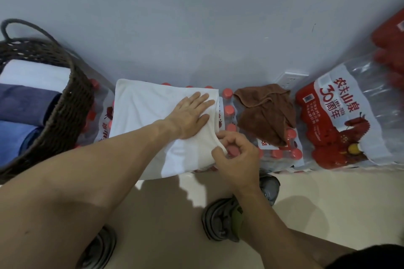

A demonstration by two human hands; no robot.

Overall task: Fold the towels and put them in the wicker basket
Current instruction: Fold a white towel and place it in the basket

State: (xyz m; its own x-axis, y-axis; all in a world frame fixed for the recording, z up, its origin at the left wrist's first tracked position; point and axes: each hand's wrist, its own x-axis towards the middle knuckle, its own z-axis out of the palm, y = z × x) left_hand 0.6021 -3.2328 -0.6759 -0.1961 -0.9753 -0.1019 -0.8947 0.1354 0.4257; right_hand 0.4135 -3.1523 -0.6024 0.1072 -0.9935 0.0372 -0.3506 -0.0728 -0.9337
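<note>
We see the left hand lying flat and open on the white cloth towel, which rests on packs of red-capped water bottles. The right hand pinches the towel's near right corner. The dark woven wicker basket stands to the left, near the towel.

Soft matt white cloth towel, brown fuzzy cloth towel, dark woven wicker basket with rough weave, glossy clear plastic wrap on bottle packs, smooth red plastic caps, smooth pale floor, matt painted wall
</note>
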